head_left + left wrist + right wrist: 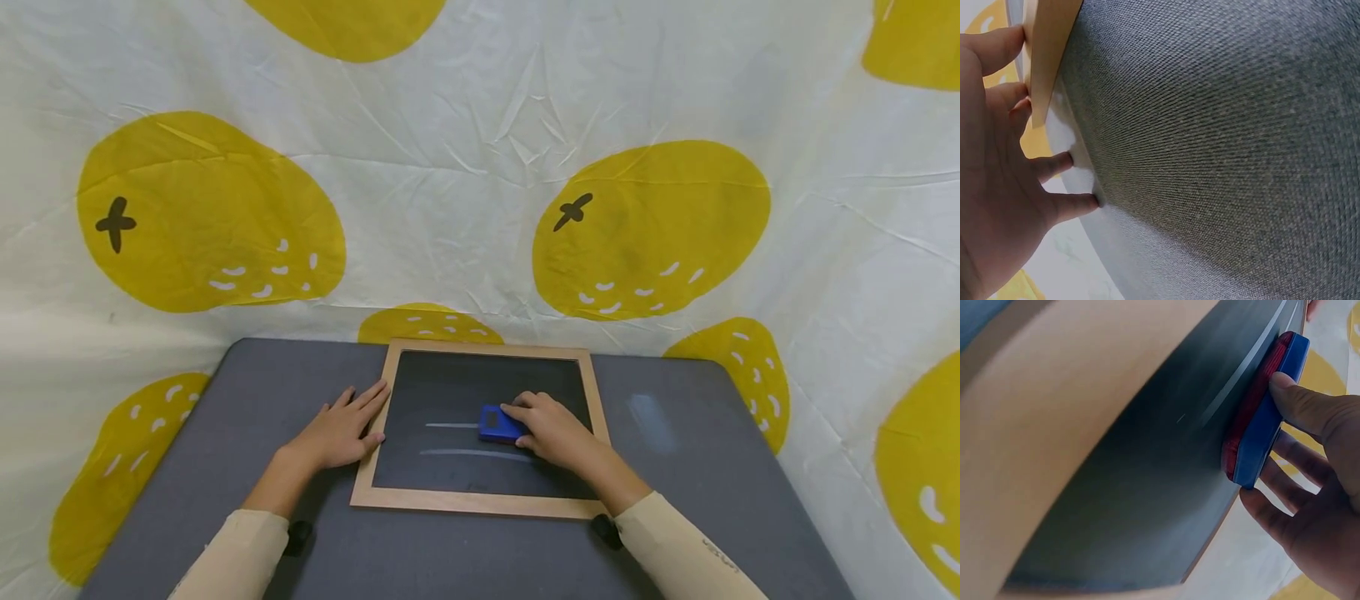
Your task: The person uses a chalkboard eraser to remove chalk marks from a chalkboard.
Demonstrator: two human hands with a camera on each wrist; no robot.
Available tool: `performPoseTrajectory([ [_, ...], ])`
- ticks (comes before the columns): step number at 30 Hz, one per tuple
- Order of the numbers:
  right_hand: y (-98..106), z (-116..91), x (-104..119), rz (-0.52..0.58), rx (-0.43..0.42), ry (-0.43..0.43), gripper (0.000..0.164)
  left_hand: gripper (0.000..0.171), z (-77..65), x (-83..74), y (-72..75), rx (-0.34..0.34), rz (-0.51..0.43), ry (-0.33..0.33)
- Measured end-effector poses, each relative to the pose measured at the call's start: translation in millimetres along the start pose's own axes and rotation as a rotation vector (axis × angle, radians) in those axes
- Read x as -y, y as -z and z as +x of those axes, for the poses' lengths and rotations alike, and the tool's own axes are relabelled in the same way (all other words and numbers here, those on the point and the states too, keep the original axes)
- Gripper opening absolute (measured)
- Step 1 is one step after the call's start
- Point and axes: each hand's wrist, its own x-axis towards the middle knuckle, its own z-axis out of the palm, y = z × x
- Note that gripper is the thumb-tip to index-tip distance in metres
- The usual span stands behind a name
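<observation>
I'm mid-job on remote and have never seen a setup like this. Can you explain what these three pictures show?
There's no robot: a person works with two bare hands. The wide picture comes from a camera worn on the head; the other two come from cameras on each wrist, looking at that hand's work. On the grey, cloth-textured table lies a rectangular black chalkboard with a pale wooden frame, marked with two whitish lines. The left hand rests on the frame's left side. The right hand holds a blue, block-shaped eraser at the upper line; the right wrist view shows the red layer on its board side.
</observation>
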Motion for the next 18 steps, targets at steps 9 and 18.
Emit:
performPoseTrajectory([
  [9, 0, 31, 31, -0.03, 0.021, 0.028, 0.057, 0.078, 0.1, -1.8, 3.1, 0.014, -0.007, 0.006],
  [18, -9, 62, 58, -0.132, 0.068, 0.049, 0.059, 0.078, -0.6, -4.5, 5.5, 0.012, -0.014, 0.014],
])
